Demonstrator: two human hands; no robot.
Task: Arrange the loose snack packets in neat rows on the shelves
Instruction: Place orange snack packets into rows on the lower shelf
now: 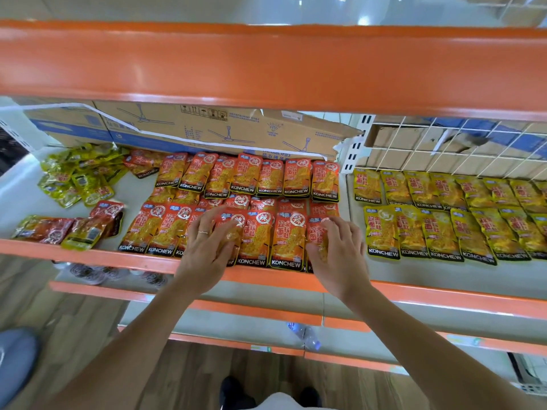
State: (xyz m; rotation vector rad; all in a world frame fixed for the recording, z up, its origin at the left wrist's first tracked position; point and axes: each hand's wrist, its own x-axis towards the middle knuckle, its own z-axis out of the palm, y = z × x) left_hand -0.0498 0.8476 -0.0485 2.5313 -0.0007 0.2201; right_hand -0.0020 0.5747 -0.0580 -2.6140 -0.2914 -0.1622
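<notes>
At the far left of the shelf (130, 190) I saw a loose heap of yellow-green packets (77, 176) toward the back. Nearer the orange front edge lay a smaller jumble of dark red and yellow packets (68, 227), at odd angles. To their right the red packets (248, 176) lay in overlapping rows with their labels facing me, and a flattened cardboard box (207, 125) stood behind them against the back.

The left hand (207, 247) lay on the front row, fingers spread and only slightly bent. It pressed down on a red packet (229, 221) rather than closing round it, and a ring (203, 232) showed on one finger. The right hand (337, 250) rested the same way on the last packet (315, 229) at the right end of that front row, fingers wide and thumb lying along the packet's near side.

Past a white perforated upright (355, 149), the next bay held yellow packets (438, 220) in two tidy rows, with a white wire grid (444, 146) behind them. On a lower shelf (236, 318), between the two forearms, a water bottle (306, 335) lay on its side.
</notes>
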